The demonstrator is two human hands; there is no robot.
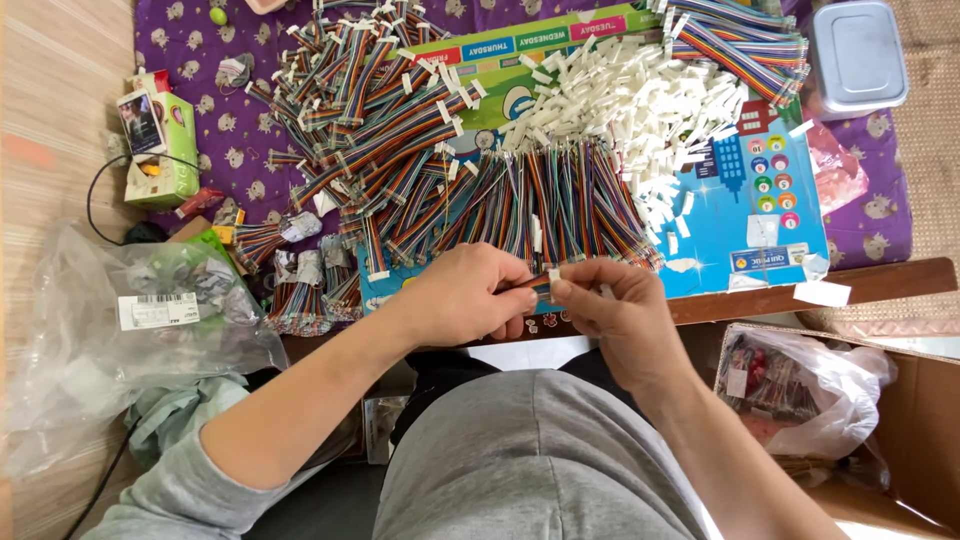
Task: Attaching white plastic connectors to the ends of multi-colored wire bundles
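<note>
Holding a ribbon cable (535, 283), left hand (465, 297), right hand (610, 310) pinching its end

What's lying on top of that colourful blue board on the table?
On the blue board lie a heap of small white connectors, a row of rainbow ribbon cables and a tangled pile of finished cables. Most of its printed surface underneath is covered.

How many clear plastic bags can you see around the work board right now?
2. One clear plastic bag lies crumpled on the floor at the left, beside the left hand's forearm. The other bag sits in the cardboard box at lower right. Others may be hidden.
</note>
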